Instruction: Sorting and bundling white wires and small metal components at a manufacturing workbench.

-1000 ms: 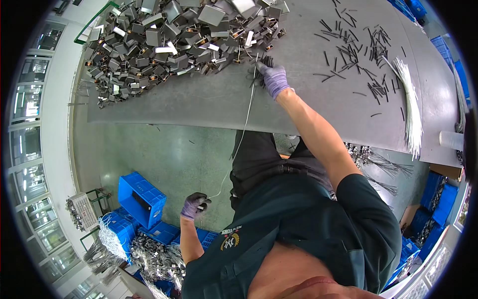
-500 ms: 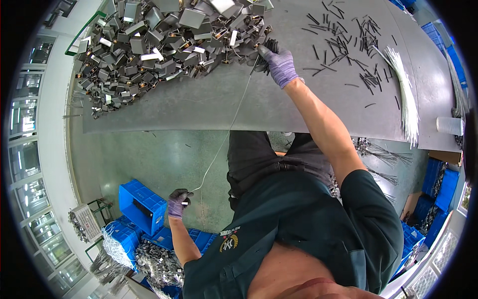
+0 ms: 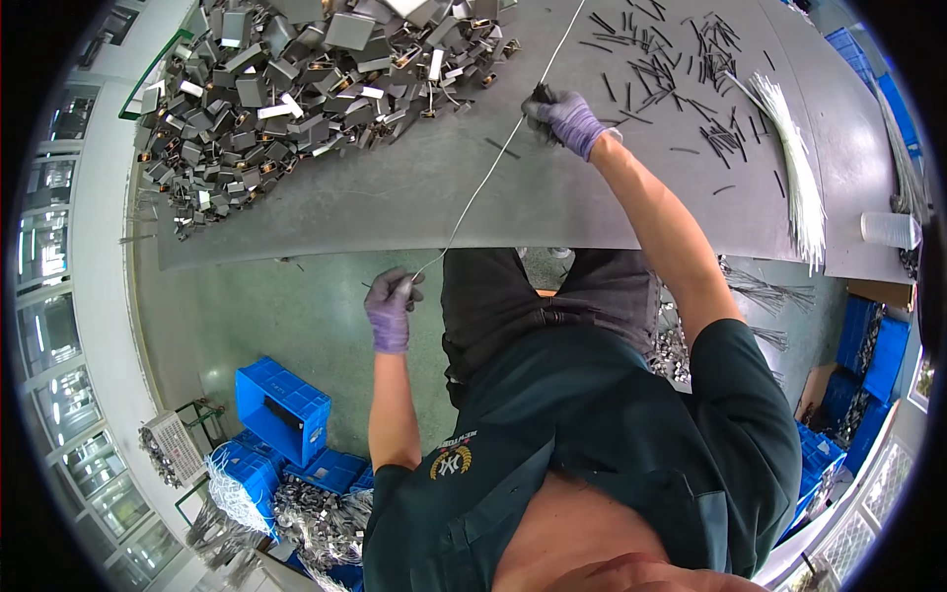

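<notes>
L hand [image 3: 392, 306], gloved, is out over the floor [image 3: 296, 331] just off the near edge of the table [image 3: 395, 232], fingers curled in & thumb pressed to them, nearly closed, w/ a thin white wire [image 3: 480, 185] pinched at the tips. Wire runs from there up & R across the tabletop, approx. straight past the edge, passes R hand [image 3: 566, 116] at its fingertips, then goes on to the top of the view. R hand, also gloved, is above the table, fingers bent round a dark clump [image 3: 539, 102] of short pcs, so mostly closed; can't tell if it grips the wire too or only lets it pass, as fingers & clump hide that spot. A loose dark pc [image 3: 501, 148] lies on the table nr the wire, btwn the hands. To the L, a big heap of grey blocks [image 3: 286, 99] fills the far L part of the table, well apart from L hand. To the R of R hand, lots of black pcs [image 3: 656, 74] lie scattered, w/ a white bundle [image 3: 797, 163] of thin strands beyond them & a clear cup [image 3: 888, 230] nr the far R end. Down L, a blue crate [image 3: 281, 380] sits tilted, opening showing.
</notes>
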The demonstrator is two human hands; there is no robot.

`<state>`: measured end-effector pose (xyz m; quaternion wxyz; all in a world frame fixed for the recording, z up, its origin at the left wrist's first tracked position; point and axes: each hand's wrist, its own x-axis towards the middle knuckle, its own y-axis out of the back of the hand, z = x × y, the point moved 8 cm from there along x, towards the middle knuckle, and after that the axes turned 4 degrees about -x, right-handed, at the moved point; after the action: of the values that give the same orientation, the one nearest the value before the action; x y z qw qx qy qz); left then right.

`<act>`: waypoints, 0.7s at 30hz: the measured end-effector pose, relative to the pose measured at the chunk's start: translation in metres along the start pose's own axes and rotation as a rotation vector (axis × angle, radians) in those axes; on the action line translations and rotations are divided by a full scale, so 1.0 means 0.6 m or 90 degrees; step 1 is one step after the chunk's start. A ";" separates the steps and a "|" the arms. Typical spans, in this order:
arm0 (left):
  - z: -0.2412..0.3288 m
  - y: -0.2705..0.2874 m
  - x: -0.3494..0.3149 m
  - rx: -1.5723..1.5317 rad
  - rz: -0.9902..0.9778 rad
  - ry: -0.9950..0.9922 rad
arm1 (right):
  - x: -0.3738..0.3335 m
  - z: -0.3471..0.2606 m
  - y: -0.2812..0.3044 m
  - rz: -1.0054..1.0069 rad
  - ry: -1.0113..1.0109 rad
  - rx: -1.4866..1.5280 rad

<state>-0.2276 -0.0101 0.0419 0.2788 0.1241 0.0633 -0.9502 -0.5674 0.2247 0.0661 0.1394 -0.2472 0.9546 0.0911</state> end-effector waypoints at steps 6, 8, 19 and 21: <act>-0.012 -0.049 0.024 0.149 -0.017 -0.141 | 0.014 -0.048 0.103 0.122 0.044 0.125; -0.021 -0.051 0.028 0.176 -0.035 -0.194 | -0.012 -0.053 0.072 0.137 0.056 0.143; 0.029 -0.074 0.022 0.478 0.004 -0.260 | -0.059 -0.149 0.090 0.118 0.286 0.428; 0.028 -0.071 0.022 0.484 0.006 -0.259 | -0.087 -0.184 0.107 0.262 0.302 0.312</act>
<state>-0.2650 0.0157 0.0564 0.2247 0.0282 -0.3481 -0.9097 -0.5798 0.2766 0.1932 -0.0510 -0.0247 0.9833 -0.1730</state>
